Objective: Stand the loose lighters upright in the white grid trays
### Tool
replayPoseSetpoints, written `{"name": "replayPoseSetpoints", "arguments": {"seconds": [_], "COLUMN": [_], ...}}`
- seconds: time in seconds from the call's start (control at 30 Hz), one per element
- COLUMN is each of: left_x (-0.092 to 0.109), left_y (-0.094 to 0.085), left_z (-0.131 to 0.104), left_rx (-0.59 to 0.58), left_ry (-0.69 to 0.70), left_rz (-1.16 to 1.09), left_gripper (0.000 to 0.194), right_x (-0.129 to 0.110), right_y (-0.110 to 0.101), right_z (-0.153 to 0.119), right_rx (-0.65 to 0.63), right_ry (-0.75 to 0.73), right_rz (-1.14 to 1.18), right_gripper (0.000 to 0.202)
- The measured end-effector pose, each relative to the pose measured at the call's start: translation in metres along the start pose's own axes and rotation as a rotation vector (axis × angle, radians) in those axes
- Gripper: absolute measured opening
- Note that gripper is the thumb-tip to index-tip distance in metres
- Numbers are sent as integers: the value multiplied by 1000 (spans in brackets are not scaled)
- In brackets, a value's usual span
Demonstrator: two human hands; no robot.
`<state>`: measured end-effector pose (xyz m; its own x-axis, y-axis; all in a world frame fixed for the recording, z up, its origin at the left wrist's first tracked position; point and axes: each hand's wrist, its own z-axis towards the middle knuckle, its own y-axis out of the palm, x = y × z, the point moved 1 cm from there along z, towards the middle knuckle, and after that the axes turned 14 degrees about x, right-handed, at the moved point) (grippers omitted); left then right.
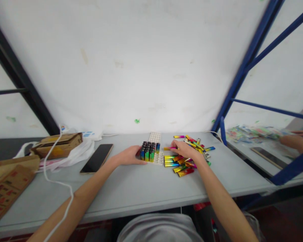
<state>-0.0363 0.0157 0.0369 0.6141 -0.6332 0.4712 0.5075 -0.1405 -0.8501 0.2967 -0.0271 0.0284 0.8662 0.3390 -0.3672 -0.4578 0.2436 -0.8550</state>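
A white tray with rows of round holes (159, 158) lies on the grey table. Its left part holds several upright lighters (147, 153) with black tops and shiny blue, green and yellow bodies. My left hand (131, 155) grips the tray's left end, thumb along the front edge and fingers partly hidden behind the lighters. To the right, a loose pile of metallic rainbow lighters (183, 164) spreads over the table. My right hand (184, 149) is over the pile's far left side, fingers closed on a yellow-pink lighter (168, 148) that sticks out to the left.
Behind stands a second white holed tray (155, 136) near the wall. On the left are a black phone (97, 158), cardboard boxes (58, 144), plastic bags and a white cable (58, 181). A blue metal frame (238, 80) rises at right; beyond it another person's hand (296, 141) shows.
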Motion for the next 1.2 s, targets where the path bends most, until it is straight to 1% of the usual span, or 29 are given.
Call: {"name": "replayPoseSetpoints", "arguments": {"seconds": [0.07, 0.13, 0.23, 0.3, 0.47, 0.53, 0.63, 0.7, 0.73, 0.77, 0.83, 0.9, 0.97, 1.07, 1.2], "left_x": [1, 1, 0, -1, -2, -1, -1, 0, 0, 0, 1, 1, 1, 0, -1], "left_y": [0, 0, 1, 1, 0, 0, 0, -1, -1, -1, -1, -1, -1, -1, 1], "left_z": [0, 0, 0, 0, 0, 0, 0, 0, 0, 0, 0, -1, -1, -1, -1], "left_rx": [9, 13, 9, 7, 16, 18, 11, 6, 5, 6, 15, 23, 25, 28, 37], "left_ry": [6, 10, 12, 6, 9, 12, 0, 4, 13, 25, 46, 56, 60, 56, 43], "left_rz": [18, 29, 3, -17, -22, -3, 25, 10, -5, -15, -11, 2, -8, -2, 16], "left_gripper": [62, 61, 60, 60, 65, 66, 66, 66, 65, 64, 64, 64, 64, 64, 64], "right_x": [-2, -6, -14, -19, -32, -41, -55, -62, -63, -64, -64, -63, -63, -64, -64], "right_y": [-1, -2, 0, 4, 15, 18, 19, 22, 23, 26, 29, 32, 33, 34, 36], "right_z": [1, 4, 11, 16, 17, 15, 12, 12, 12, 12, 13, 13, 12, 12, 12], "right_rx": [96, 220, 384, 430, 444, 388, 263, 231, 239, 268, 370, 478, 537, 560, 543], "right_ry": [-10, -7, 68, 165, 388, 441, 423, 407, 416, 430, 426, 357, 276, 244, 239], "right_rz": [25, 97, 335, 543, 1119, 1293, 1399, 1367, 1320, 1254, 1075, 849, 628, 430, 364], "right_gripper": [19, 22, 29, 35, 48, 50, 49, 49, 50, 52, 56, 57, 55, 46, 37]}}
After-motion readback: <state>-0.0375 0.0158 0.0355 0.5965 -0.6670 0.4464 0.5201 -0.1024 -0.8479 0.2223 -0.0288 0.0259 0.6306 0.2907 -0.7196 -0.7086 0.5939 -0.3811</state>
